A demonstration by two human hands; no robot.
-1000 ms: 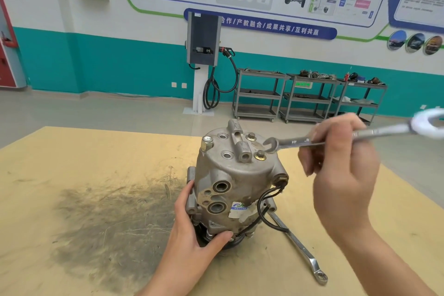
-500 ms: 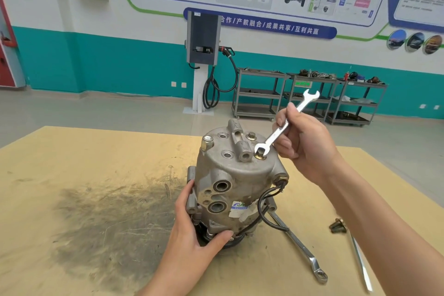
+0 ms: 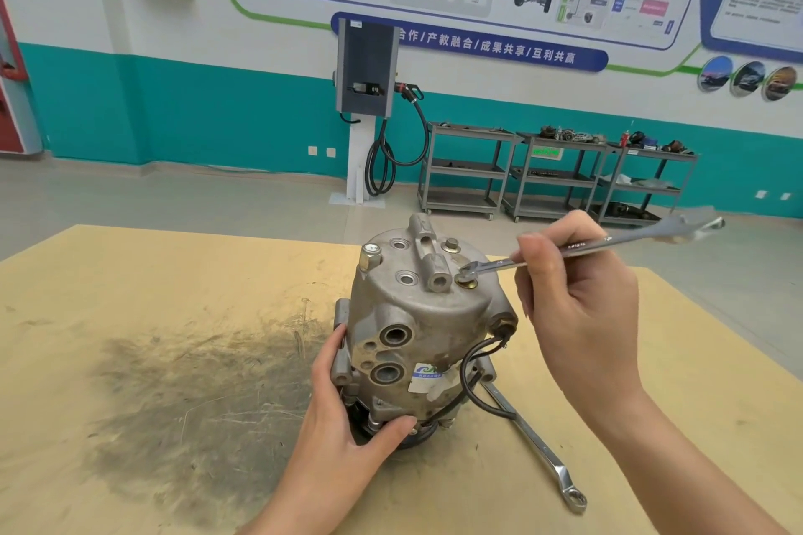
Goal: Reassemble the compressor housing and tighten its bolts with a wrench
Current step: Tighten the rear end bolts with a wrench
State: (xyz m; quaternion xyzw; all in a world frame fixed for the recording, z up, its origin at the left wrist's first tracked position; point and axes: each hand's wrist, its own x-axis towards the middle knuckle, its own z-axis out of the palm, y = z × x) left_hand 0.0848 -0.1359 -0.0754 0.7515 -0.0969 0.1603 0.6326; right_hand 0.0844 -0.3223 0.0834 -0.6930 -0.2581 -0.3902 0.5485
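Note:
A grey metal compressor (image 3: 417,317) stands upright on the wooden table (image 3: 152,317), a black cable looping down its right side. My left hand (image 3: 347,417) grips its lower left side, thumb curled under the base. My right hand (image 3: 573,300) holds an open-end wrench (image 3: 608,243) by its shaft, handle pointing right and slightly up. The wrench's jaw sits at a brass-coloured bolt (image 3: 467,283) on top of the housing. A second bolt (image 3: 452,247) stands further back, and a larger hex fitting (image 3: 370,256) rises at the top left.
A ring spanner (image 3: 534,447) lies on the table right of the compressor, partly under the cable. A dark smear covers the tabletop at the left. Beyond the table are a charging post (image 3: 367,100) and several metal shelf carts (image 3: 556,174) against the teal wall.
The wrench handle has swung from pointing up and back to pointing right, its jaw staying at the near bolt. My right hand moved right with it. My left hand has not moved.

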